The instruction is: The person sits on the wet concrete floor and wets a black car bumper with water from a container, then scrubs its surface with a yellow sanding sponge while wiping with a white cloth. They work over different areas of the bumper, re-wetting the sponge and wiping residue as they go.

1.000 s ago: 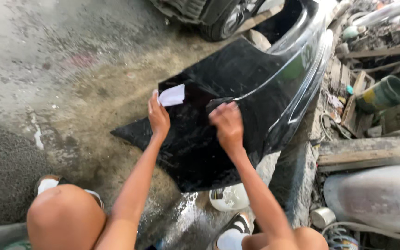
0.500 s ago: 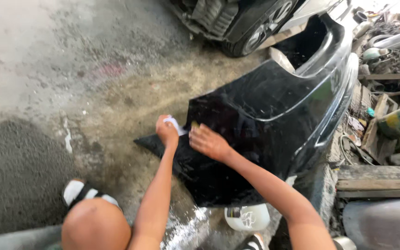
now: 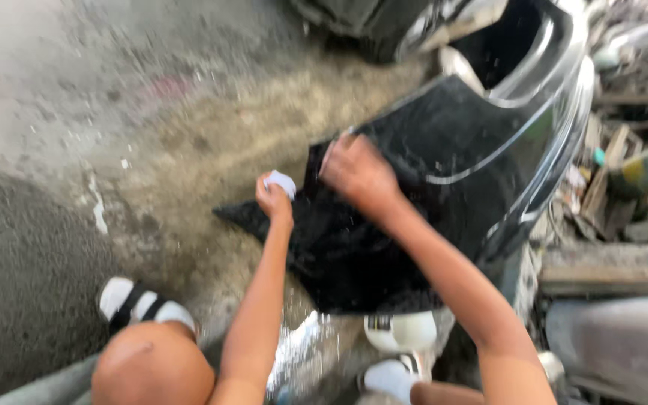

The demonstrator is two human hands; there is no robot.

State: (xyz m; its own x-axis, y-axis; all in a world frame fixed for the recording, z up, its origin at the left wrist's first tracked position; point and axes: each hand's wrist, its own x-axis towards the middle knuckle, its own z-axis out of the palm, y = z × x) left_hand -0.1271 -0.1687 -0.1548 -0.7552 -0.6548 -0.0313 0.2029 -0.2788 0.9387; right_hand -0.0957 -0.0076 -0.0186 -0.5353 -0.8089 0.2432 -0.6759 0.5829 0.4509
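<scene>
A glossy black car bumper (image 3: 444,172) lies tilted on the wet concrete floor in front of me. My left hand (image 3: 274,201) grips a small pale sheet, probably sandpaper (image 3: 282,181), at the bumper's left edge. My right hand (image 3: 358,171) presses flat on the wet black surface just to the right of it, fingers spread. The frame is blurred by motion.
A dark car body (image 3: 384,22) stands at the top. Wooden planks and clutter (image 3: 616,195) fill the right side. A white container (image 3: 399,331) sits below the bumper. My knee (image 3: 151,367) and a white sandalled foot (image 3: 133,300) are at the lower left, on wet floor.
Both hands slid leftward and down across the bumper to its left edge. The pale sheet is now bunched in the left hand. The view has shifted and blurred.
</scene>
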